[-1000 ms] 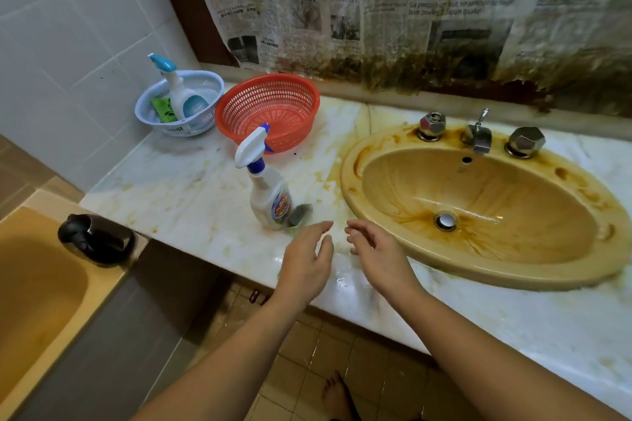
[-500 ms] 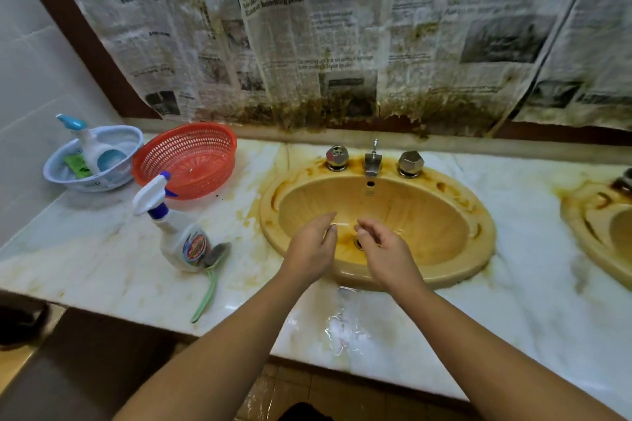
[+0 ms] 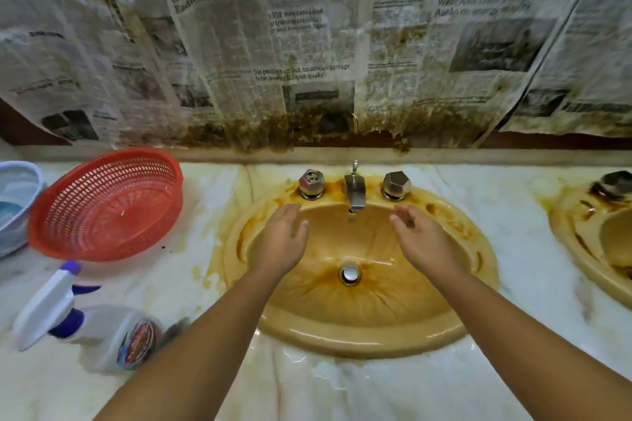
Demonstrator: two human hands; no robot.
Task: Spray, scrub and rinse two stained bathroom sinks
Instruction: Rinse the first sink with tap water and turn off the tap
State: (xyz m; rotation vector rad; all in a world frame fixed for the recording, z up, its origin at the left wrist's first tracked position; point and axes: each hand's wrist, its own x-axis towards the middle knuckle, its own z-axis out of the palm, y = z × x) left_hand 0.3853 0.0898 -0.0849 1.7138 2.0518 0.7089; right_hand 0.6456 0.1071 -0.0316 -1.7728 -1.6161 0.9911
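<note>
Both hands have moved from the worktop edge to above the stained sink (image 3: 359, 342): left hand (image 3: 280, 243) at 10 o'clock, right hand (image 3: 422, 244) at 2 o'clock, fingers released, holding nothing. The spray bottle (image 3: 102, 335) sits ungripped at 8 o'clock, so opening the taps is the probable next step.

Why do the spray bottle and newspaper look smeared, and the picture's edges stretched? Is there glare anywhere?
Head view: the spray bottle and left newspaper are motion-blurred, while the tap looks fairly sharp; the wide-angle lens stretches the edges, such as the second sink; warm, dim light leaves soft glints on the near sink's front rim and the wet countertop.
</note>
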